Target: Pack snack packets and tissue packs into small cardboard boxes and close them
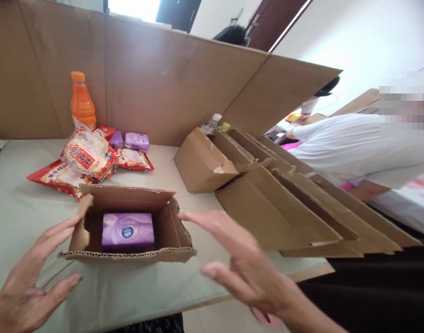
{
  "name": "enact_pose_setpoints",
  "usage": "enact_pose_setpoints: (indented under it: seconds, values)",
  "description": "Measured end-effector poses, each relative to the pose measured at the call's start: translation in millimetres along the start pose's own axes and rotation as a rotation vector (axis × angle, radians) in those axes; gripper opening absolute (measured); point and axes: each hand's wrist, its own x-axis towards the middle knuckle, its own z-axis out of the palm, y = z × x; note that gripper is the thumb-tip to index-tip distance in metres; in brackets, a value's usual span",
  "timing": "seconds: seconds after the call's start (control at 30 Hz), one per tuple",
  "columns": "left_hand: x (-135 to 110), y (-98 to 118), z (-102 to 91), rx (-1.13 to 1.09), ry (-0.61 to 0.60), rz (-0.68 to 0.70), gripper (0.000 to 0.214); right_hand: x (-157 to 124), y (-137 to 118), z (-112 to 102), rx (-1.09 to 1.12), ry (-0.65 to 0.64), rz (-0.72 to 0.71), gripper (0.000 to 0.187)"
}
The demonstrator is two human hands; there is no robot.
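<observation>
An open cardboard box (170, 231) stands on the pale green table (17, 208) in front of me. A purple tissue pack (127, 230) lies flat inside it. My left hand (31, 282) hovers just left of the box, fingers spread, holding nothing. To the right of the box my right hand (242, 263) reaches forward with its fingers stretched out, also empty. Neither hand touches the box.
Snack packets (83, 157), two purple packs (137, 140) and an orange drink bottle (82, 102) sit at the back left. Folded cardboard boxes (284, 199) lie stacked on the right. A tall cardboard wall (163, 83) closes off the back. A person in white (353, 143) leans over at the right.
</observation>
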Motion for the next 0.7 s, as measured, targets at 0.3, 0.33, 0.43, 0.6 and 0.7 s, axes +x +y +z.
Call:
enact_pose_setpoints:
  seconds: [0.3, 0.33, 0.43, 0.6, 0.7]
  values:
    - [35.8, 25.0, 17.9, 0.194, 0.174, -0.007, 0.057, 4.2, 20.9, 42.1, 0.043, 0.222, -0.038, 0.068]
    - [38.8, 26.4, 17.8, 0.210, 0.190, -0.001, 0.059, 10.2, 25.7, 38.7, 0.017, 0.244, -0.025, 0.072]
    - [46.5, 24.7, 14.1, 0.238, 0.171, 0.015, 0.066, 22.6, 38.2, 40.7, 0.006, 0.161, -0.040, 0.072]
    - [57.8, 6.2, 5.2, 0.123, -0.082, 0.082, 0.065, 12.3, 46.9, 60.4, 0.142, 0.057, -0.142, 0.035]
    - [59.3, -6.6, -0.1, 0.035, -0.248, 0.147, 0.051, -4.3, 48.2, 59.7, 0.158, -0.062, -0.168, 0.048]
